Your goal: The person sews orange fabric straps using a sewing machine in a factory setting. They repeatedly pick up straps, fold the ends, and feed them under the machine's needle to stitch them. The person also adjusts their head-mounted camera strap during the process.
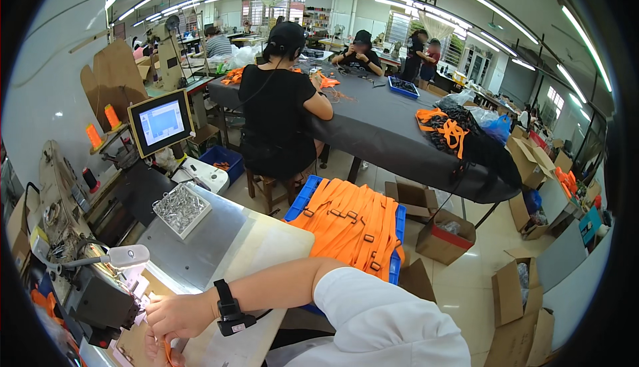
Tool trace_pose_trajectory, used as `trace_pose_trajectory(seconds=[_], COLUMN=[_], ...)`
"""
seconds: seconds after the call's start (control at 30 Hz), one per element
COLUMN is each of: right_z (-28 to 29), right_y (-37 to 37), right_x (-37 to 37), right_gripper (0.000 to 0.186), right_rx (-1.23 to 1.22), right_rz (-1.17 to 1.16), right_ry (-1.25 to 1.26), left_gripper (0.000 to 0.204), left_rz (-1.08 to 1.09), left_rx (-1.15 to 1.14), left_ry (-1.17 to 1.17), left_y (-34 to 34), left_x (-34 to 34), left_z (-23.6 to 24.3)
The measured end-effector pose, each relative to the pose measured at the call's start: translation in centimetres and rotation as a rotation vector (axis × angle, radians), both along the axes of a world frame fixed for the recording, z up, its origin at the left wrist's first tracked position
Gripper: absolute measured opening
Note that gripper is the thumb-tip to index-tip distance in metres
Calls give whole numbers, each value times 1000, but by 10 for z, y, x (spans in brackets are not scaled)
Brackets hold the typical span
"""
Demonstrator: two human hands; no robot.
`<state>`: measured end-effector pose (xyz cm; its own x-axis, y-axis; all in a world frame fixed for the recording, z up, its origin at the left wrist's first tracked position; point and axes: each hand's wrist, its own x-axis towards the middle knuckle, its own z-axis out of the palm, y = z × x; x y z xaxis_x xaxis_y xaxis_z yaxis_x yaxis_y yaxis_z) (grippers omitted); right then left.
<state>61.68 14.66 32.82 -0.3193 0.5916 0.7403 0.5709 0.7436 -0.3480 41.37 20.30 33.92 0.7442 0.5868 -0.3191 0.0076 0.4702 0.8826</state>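
Observation:
My right hand (174,315), a device strapped at its wrist (229,310), is at the sewing machine head (103,304), fingers curled together at the work area; what they grip is hidden. Below it my left hand (155,344), partly hidden, pinches an orange strap (174,356). A lamp (128,256) hangs over the pale work plate. On the metal tabletop (226,232) stands a white box of small silvery metal parts (180,210). A screen (160,119) and orange thread cones (112,115) are behind the machine.
A blue crate of orange straps with black buckles (343,220) stands right of my table. A co-worker in black (273,121) sits at a long dark table (373,127), others beyond. Cardboard boxes (444,237) stand on the floor at right.

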Motion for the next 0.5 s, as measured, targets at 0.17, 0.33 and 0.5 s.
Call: trace_pose_trajectory(seconds=[0.17,0.33,0.5], right_z=[-2,8,8], right_y=[5,8,10], right_x=[20,76,110], right_gripper=[8,10,11], right_rx=[-223,-547,-880], right_rz=[-114,8,24], right_ry=[-80,162,221], left_gripper=[44,35,19], left_rz=[-214,-406,-337], left_rx=[332,491,631], left_ry=[149,398,624], left_y=[6,13,60], left_x=[-6,-41,-118], left_z=[19,60,50])
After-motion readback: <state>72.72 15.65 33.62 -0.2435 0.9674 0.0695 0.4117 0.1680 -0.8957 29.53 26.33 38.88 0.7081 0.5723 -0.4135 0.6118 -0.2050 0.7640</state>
